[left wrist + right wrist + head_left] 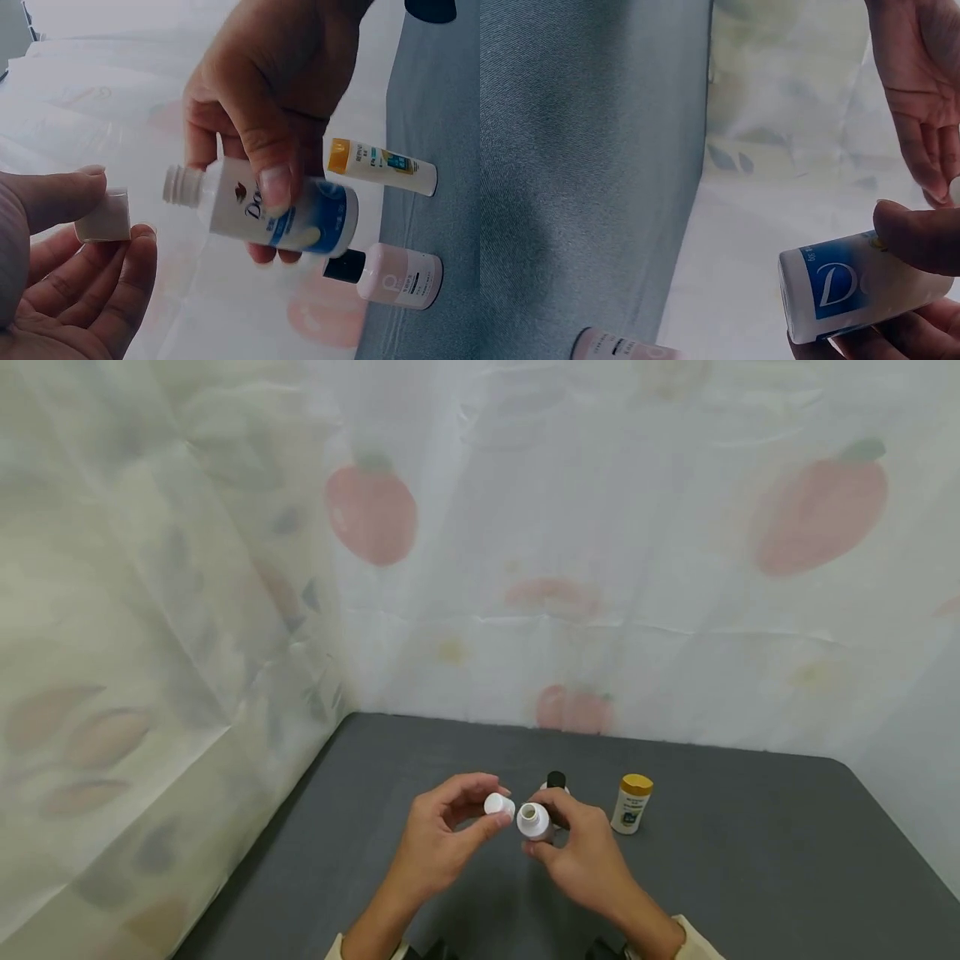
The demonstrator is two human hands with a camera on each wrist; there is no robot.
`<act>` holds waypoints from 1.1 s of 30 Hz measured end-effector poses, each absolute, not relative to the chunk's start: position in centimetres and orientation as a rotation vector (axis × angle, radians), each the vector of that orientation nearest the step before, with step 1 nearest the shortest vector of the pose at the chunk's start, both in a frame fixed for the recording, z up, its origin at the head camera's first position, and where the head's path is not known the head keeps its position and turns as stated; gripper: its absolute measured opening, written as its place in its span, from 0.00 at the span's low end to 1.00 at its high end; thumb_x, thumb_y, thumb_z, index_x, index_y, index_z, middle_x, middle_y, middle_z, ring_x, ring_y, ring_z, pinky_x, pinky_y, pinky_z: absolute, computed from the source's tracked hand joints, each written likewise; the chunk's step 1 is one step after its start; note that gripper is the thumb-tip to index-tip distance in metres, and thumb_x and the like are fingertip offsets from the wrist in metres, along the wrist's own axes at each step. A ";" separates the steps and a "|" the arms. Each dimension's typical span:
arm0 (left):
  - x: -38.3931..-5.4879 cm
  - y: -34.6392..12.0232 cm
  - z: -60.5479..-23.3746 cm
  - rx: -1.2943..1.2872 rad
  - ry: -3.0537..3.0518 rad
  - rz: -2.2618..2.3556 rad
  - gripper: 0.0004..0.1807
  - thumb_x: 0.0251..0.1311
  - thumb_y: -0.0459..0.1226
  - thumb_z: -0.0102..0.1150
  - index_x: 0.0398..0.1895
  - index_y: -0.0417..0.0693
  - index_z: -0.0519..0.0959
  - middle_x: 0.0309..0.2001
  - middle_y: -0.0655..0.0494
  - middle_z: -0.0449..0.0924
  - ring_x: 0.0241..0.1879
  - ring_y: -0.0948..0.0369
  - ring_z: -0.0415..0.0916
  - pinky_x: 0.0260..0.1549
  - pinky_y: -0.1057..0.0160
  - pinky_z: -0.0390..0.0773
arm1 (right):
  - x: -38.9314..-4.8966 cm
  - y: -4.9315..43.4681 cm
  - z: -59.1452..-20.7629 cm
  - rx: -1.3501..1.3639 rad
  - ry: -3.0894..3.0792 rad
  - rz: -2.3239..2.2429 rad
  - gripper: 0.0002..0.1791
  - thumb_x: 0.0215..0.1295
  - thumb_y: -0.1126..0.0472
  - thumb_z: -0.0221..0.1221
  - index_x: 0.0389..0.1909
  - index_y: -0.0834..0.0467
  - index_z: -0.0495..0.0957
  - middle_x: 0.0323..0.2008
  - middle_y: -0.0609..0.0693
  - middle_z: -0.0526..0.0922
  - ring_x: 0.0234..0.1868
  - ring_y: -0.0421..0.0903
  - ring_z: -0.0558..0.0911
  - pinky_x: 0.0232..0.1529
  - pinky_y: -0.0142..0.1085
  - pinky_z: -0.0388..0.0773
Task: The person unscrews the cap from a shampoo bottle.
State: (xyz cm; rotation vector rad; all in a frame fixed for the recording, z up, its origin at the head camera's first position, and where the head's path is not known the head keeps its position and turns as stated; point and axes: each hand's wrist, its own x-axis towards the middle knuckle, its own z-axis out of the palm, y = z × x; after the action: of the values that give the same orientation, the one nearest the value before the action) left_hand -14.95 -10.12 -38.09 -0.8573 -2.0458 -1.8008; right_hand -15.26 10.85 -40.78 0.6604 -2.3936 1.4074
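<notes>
The white cap (497, 807) is pinched by the left hand (442, 835); the white bottle (234, 202) is gripped by the right hand (585, 852), held above the desk (765, 843). The threaded neck (182, 186) is bare, tilted, and near the cap without contact. The step in hand is judged to be cap work; whether removal or refitting is underway cannot be told. Should refitting be intended, cap and thread must be aligned, with the bottle held steady.
</notes>
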 end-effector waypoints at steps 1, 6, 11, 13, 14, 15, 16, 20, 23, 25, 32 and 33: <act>-15.0 -10.1 -38.1 -0.851 -2.048 -1.807 0.14 0.64 0.28 0.69 0.52 0.38 0.82 0.46 0.33 0.86 0.44 0.63 0.87 0.48 0.63 0.88 | -15.4 10.8 -40.9 0.662 -2.395 1.420 0.27 0.51 0.74 0.76 0.48 0.48 0.80 0.41 0.42 0.87 0.46 0.44 0.90 0.48 0.40 0.88; -15.0 -10.1 -38.1 -0.816 -2.069 -1.837 0.14 0.63 0.30 0.71 0.50 0.41 0.82 0.47 0.40 0.87 0.45 0.63 0.87 0.49 0.62 0.88 | -16.2 10.6 -41.4 0.615 -2.435 1.488 0.26 0.52 0.74 0.75 0.47 0.48 0.81 0.42 0.43 0.87 0.47 0.43 0.90 0.49 0.40 0.87; -15.1 -10.2 -38.4 -0.842 -2.047 -1.834 0.13 0.62 0.29 0.71 0.48 0.41 0.82 0.47 0.41 0.86 0.44 0.62 0.86 0.47 0.62 0.88 | -17.0 9.9 -41.9 0.554 -2.484 1.586 0.24 0.53 0.74 0.74 0.46 0.49 0.82 0.43 0.46 0.88 0.50 0.47 0.89 0.53 0.43 0.87; -15.1 -10.3 -38.4 -0.842 -2.048 -1.836 0.12 0.62 0.29 0.71 0.48 0.40 0.82 0.47 0.40 0.86 0.44 0.60 0.86 0.47 0.62 0.88 | -17.3 9.6 -42.1 0.550 -2.494 1.618 0.23 0.54 0.74 0.73 0.46 0.50 0.83 0.44 0.46 0.87 0.51 0.49 0.88 0.56 0.46 0.87; -15.1 -10.3 -38.4 -0.833 -2.053 -1.843 0.12 0.62 0.29 0.71 0.48 0.41 0.82 0.47 0.39 0.86 0.44 0.60 0.87 0.48 0.62 0.88 | -17.5 9.4 -42.3 0.550 -2.497 1.628 0.23 0.54 0.74 0.73 0.46 0.50 0.83 0.44 0.47 0.87 0.52 0.50 0.88 0.57 0.47 0.86; -15.1 -10.3 -38.4 -0.828 -2.056 -1.847 0.12 0.62 0.29 0.72 0.48 0.41 0.82 0.47 0.38 0.86 0.44 0.59 0.87 0.48 0.62 0.88 | -17.6 9.2 -42.4 0.561 -2.494 1.635 0.22 0.54 0.74 0.73 0.47 0.51 0.83 0.45 0.47 0.87 0.53 0.51 0.88 0.57 0.48 0.86; -15.1 -10.3 -38.4 -0.825 -2.057 -1.849 0.12 0.62 0.29 0.72 0.48 0.40 0.82 0.47 0.37 0.86 0.44 0.59 0.87 0.48 0.62 0.88 | -17.7 9.0 -42.6 0.570 -2.492 1.638 0.22 0.54 0.74 0.73 0.47 0.51 0.83 0.46 0.47 0.87 0.53 0.51 0.87 0.57 0.48 0.86; -15.1 -10.3 -38.4 -0.817 -2.059 -1.868 0.12 0.63 0.28 0.71 0.48 0.36 0.82 0.47 0.33 0.85 0.44 0.57 0.87 0.48 0.62 0.88 | -18.1 8.3 -43.3 0.632 -2.465 1.636 0.22 0.54 0.74 0.73 0.48 0.53 0.84 0.47 0.49 0.87 0.53 0.52 0.87 0.57 0.48 0.86; -15.2 -10.4 -38.6 -0.822 -2.055 -1.879 0.12 0.63 0.28 0.71 0.48 0.33 0.82 0.47 0.31 0.84 0.44 0.59 0.87 0.47 0.62 0.88 | -18.3 7.8 -43.8 0.646 -2.470 1.641 0.23 0.54 0.74 0.72 0.50 0.53 0.84 0.48 0.48 0.88 0.53 0.50 0.87 0.57 0.46 0.86; -15.2 -10.4 -38.7 -0.829 -2.049 -1.878 0.12 0.63 0.28 0.71 0.48 0.32 0.81 0.47 0.31 0.84 0.45 0.62 0.86 0.47 0.63 0.88 | -18.4 7.6 -44.1 0.646 -2.472 1.654 0.24 0.53 0.75 0.72 0.51 0.53 0.85 0.49 0.49 0.88 0.53 0.51 0.87 0.57 0.46 0.86; -15.3 -10.5 -38.8 -0.828 -2.056 -1.859 0.12 0.62 0.27 0.71 0.48 0.36 0.82 0.46 0.36 0.85 0.45 0.64 0.86 0.48 0.62 0.88 | -19.0 7.1 -44.9 0.627 -2.477 1.630 0.23 0.52 0.75 0.72 0.49 0.54 0.85 0.47 0.49 0.88 0.52 0.51 0.88 0.54 0.45 0.87; -15.3 -10.5 -38.8 -0.822 -2.063 -1.859 0.12 0.62 0.28 0.71 0.48 0.36 0.82 0.46 0.37 0.85 0.45 0.64 0.86 0.48 0.62 0.88 | -19.1 7.0 -45.0 0.624 -2.488 1.613 0.23 0.53 0.74 0.72 0.49 0.53 0.85 0.47 0.49 0.88 0.52 0.51 0.88 0.54 0.45 0.87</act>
State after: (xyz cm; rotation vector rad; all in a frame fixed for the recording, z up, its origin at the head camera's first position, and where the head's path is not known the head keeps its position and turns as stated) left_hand -15.33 -10.47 -38.84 -0.8222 -2.0625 -1.8592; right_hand -19.15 7.00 -45.01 0.6242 -2.4876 1.6132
